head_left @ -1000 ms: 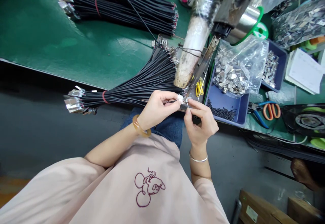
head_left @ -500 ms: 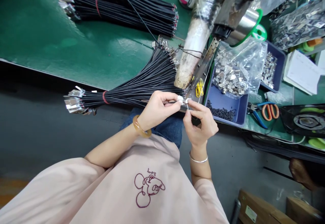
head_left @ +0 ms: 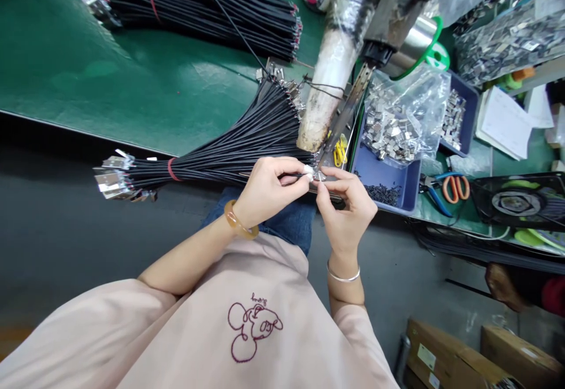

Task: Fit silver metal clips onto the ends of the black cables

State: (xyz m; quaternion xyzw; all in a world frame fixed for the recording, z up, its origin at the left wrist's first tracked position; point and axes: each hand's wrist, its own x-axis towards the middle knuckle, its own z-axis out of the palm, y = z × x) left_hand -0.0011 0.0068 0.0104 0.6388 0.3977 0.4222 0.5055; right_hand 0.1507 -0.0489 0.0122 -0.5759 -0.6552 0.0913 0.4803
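My left hand (head_left: 271,189) pinches the end of a black cable (head_left: 291,178) between thumb and forefinger, which have white coverings on a tip. My right hand (head_left: 346,200) faces it, thumb and forefinger closed on a thin silvery solder wire (head_left: 320,179). The fingertips almost meet, and the tiny part between them is too small to make out. Just above them is the lower end of a soldering iron (head_left: 348,109), its tip partly hidden. A fanned bundle of black cables (head_left: 233,142), tied with a red band and with metal connectors at its left end, lies behind my left hand.
A wrapped white tube (head_left: 322,95) hangs over the bench. Right of it stand a blue tray (head_left: 408,186) with metal shells and small black pieces, a solder spool (head_left: 412,47), yellow snips (head_left: 340,150) and pliers (head_left: 441,192). More tied cables (head_left: 212,18) lie at the back left.
My right fingertips have moved up and left, closer to my left fingertips and the cable end. My left hand keeps its pinch. The whole view has shifted slightly.
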